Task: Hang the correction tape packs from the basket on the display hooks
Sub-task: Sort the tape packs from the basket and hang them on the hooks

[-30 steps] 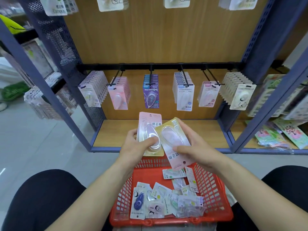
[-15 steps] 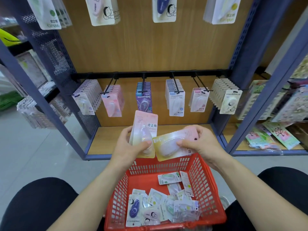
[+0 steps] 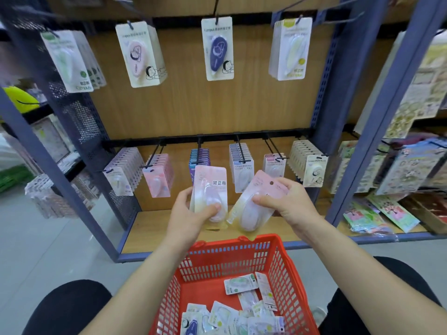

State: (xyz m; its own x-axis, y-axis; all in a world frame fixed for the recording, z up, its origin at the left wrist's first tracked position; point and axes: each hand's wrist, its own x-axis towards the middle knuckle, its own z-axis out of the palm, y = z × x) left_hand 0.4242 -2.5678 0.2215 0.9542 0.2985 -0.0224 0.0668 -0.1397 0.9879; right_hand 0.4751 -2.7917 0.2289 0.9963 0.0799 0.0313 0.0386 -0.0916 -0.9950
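In the head view, my left hand [image 3: 191,213] holds one pink correction tape pack, the upright pack [image 3: 210,187], with the thumb across its blister. My right hand [image 3: 289,204] pinches the tilted pack [image 3: 260,199], whose hang hole sits at its far upper end. Both packs hover above the far rim of the red basket [image 3: 232,244], just in front of the lower hooks [image 3: 273,148]. More packs lie loose in the basket's near part.

The main risk I see is the hang hole missing the hook tip, since the tilted pack is skewed and the hole is small. A push then would bend the card or knock the hung rows. With both hands full, neither can steady a hook. A slip would drop a pack onto the shelf board or the floor, not into the basket. I could also pick the wrong hook. The pink row [image 3: 158,178] at far left looks the nearest match, but I cannot read its print.
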